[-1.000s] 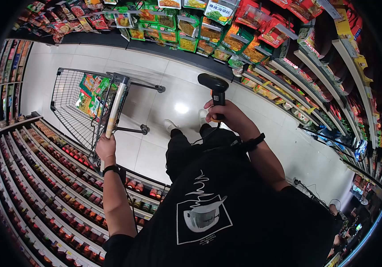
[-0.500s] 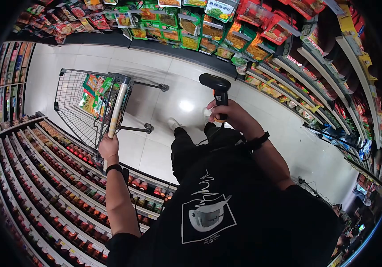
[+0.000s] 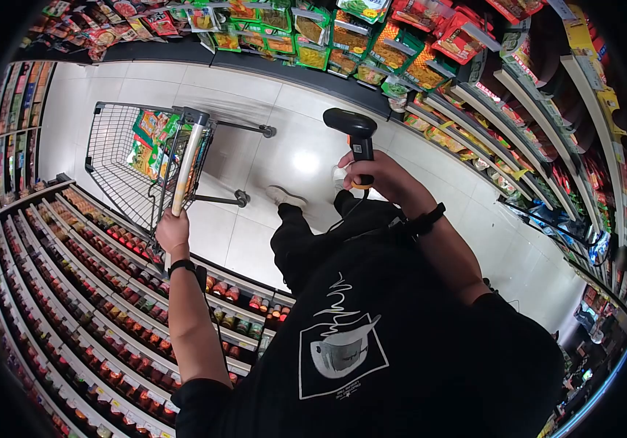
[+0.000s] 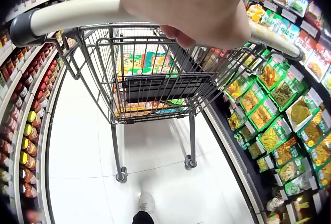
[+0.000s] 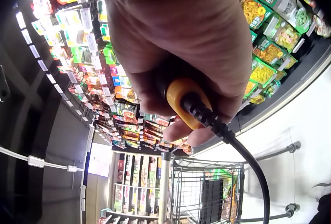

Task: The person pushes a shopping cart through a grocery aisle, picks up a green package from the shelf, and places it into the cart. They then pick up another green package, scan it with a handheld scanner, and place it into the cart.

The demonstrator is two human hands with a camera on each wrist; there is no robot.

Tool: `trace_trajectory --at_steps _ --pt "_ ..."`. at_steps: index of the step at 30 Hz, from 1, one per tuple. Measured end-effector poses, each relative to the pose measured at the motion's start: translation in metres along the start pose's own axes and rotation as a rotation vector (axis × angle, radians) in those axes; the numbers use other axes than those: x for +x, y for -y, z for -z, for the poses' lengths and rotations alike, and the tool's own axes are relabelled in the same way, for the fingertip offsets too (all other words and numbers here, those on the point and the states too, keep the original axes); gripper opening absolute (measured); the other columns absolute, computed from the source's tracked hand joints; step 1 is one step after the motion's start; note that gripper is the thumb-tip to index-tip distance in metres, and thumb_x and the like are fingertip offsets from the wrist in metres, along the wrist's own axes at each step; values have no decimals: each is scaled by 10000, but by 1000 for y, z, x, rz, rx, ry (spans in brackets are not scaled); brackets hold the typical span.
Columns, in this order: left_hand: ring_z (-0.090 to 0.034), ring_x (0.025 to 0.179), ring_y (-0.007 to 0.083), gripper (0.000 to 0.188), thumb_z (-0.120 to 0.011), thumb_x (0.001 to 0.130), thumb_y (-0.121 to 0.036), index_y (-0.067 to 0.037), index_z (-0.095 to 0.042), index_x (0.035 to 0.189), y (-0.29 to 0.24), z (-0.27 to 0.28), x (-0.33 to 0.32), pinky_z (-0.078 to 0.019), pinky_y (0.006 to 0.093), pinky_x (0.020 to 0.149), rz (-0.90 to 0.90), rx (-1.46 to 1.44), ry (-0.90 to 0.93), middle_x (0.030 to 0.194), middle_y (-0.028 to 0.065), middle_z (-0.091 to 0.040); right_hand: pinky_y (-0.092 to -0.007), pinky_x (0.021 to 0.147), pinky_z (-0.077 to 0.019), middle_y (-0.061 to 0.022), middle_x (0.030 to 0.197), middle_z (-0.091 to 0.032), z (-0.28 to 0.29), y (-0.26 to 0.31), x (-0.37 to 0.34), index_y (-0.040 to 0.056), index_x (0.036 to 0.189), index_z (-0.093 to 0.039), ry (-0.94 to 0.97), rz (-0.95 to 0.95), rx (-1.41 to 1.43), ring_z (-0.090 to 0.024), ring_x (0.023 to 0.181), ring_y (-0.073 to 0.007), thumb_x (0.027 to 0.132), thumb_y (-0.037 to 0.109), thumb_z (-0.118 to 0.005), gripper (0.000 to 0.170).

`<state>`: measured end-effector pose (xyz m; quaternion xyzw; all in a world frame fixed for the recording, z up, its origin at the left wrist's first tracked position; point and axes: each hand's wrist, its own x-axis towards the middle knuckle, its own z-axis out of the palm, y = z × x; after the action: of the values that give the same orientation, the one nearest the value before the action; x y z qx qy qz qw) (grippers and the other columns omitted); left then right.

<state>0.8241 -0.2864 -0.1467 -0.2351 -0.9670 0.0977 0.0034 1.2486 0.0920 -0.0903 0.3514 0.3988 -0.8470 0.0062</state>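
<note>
My left hand (image 3: 173, 232) grips the pale handlebar (image 3: 188, 164) of a wire shopping cart (image 3: 120, 157) near its end. In the left wrist view that hand (image 4: 191, 6) lies over the bar, with fingertips curled beneath it. Colourful food packets (image 3: 154, 142) lie in the cart's basket. My right hand (image 3: 381, 174) holds a black and orange barcode scanner (image 3: 350, 125) upright by its grip, head uppermost. From below, in the right wrist view, fingers wrap the grip around its orange base (image 5: 187, 99), and a black cable (image 5: 243, 151) runs out of it.
Shelves of jars (image 3: 72, 292) line the left side of the aisle. Along the other side hang bagged foods (image 3: 313, 36), with tiered shelving (image 3: 489, 124) further right. Pale tiles (image 3: 255, 157) make up the floor between them, where my shoes (image 3: 286, 196) show.
My feet have shifted in a stepping motion. Cart, shelves and hands move only slightly in the head view. Both hands keep hold of the cart handle and the scanner.
</note>
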Motion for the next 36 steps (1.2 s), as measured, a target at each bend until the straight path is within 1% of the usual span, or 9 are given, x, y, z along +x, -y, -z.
trace_trajectory --at_steps 7,10,13,16,18,21,31,36 --pt "-761 831 454 372 -669 952 -494 -133 -759 945 -1 0 0 -618 581 756 6 -19 -4 873 206 -780 -323 862 -531 -66 873 -683 -3 3 0 -24 1197 -688 3 0 -16 -729 902 -200 908 213 -716 375" --pt "-761 837 453 348 -684 945 -480 -141 -761 948 -1 -1 1 -617 582 756 27 -15 8 877 205 -780 -323 863 -531 -66 879 -682 -4 5 0 -26 1201 -686 10 10 -8 -729 901 -197 906 209 -716 378" --pt "-760 835 452 331 -697 939 -462 -137 -758 943 0 -1 1 -616 582 756 6 -5 8 880 203 -781 -321 866 -532 -70 902 -688 -3 6 5 -28 1200 -685 12 27 -4 -728 899 -194 906 203 -713 374" --pt "-757 822 452 332 -706 935 -449 -120 -749 923 -3 4 -2 -615 581 748 1 -59 -8 875 203 -779 -323 870 -532 -72 924 -693 -8 2 4 -29 1196 -686 11 27 32 -725 897 -190 905 202 -715 373" --pt "-756 815 452 342 -703 936 -449 -110 -741 910 -3 3 1 -613 582 742 -18 -13 -8 867 203 -777 -322 874 -537 -64 914 -688 -7 3 6 -25 1194 -690 31 30 18 -724 898 -181 912 204 -727 366" --pt "-756 810 454 348 -699 939 -445 -102 -731 895 -2 4 1 -611 585 733 -32 6 -9 851 204 -772 -324 878 -541 -57 899 -682 -6 3 7 -21 1190 -692 10 29 39 -725 899 -177 915 203 -734 357" --pt "-752 800 463 350 -695 945 -454 -111 -744 900 -1 1 2 -605 594 717 -30 0 1 852 209 -770 -348 908 -548 -83 931 -689 -5 -5 10 -44 1147 -698 -10 0 49 -727 913 -201 904 188 -685 336" --pt "-751 805 464 352 -697 945 -456 -111 -742 890 -1 -1 1 -604 593 721 -17 -9 2 854 213 -769 -340 908 -541 -69 902 -677 -2 -2 8 -50 1186 -691 -21 5 53 -726 916 -196 915 200 -694 369"
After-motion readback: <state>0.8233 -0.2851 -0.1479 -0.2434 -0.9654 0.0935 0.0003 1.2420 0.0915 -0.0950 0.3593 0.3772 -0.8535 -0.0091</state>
